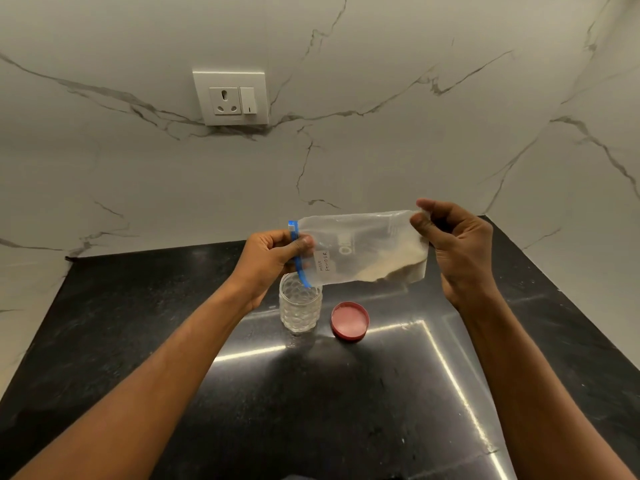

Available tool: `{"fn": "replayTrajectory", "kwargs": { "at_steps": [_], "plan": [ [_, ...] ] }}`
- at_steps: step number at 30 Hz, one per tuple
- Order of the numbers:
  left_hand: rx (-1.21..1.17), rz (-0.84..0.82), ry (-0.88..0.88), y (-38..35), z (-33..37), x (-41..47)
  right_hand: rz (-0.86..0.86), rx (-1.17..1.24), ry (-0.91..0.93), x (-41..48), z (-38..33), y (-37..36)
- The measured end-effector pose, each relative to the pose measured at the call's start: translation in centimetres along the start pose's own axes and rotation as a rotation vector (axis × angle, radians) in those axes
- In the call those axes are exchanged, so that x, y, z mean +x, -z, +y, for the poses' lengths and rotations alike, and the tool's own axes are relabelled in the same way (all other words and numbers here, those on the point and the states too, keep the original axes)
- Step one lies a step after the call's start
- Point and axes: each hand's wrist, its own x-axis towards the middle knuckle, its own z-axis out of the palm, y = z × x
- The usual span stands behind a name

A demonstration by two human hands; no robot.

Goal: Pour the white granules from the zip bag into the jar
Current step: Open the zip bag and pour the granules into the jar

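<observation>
A clear zip bag with a blue zip strip hangs sideways above the counter, held between both hands. My left hand grips its zip end, which points down-left over the jar. My right hand pinches the bag's far upper corner between thumb and fingers. White granules lie in the bag's lower right part. The clear faceted glass jar stands open and upright right below the zip end. Its red lid lies upside down on the counter just right of the jar.
The black polished counter runs to a white marble wall at the back and on the right. A white socket and switch plate sits on the back wall above the left hand.
</observation>
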Motion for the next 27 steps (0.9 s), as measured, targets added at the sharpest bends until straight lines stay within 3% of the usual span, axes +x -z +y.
{"fn": "replayTrajectory", "kwargs": {
  "at_steps": [13,23,27],
  "plan": [
    [-0.081,0.063,-0.003,1.3,-1.4,0.0,0.074,-0.084,0.134,-0.4,-1.6,-2.4],
    [-0.106,0.081,0.008,1.5,-1.8,-0.3,0.124,-0.123,0.120,-0.2,-2.5,-3.9],
    [-0.085,0.089,0.007,1.6,-2.1,-0.4,0.030,-0.284,0.194,-0.4,-2.6,-4.6]
  ]
}}
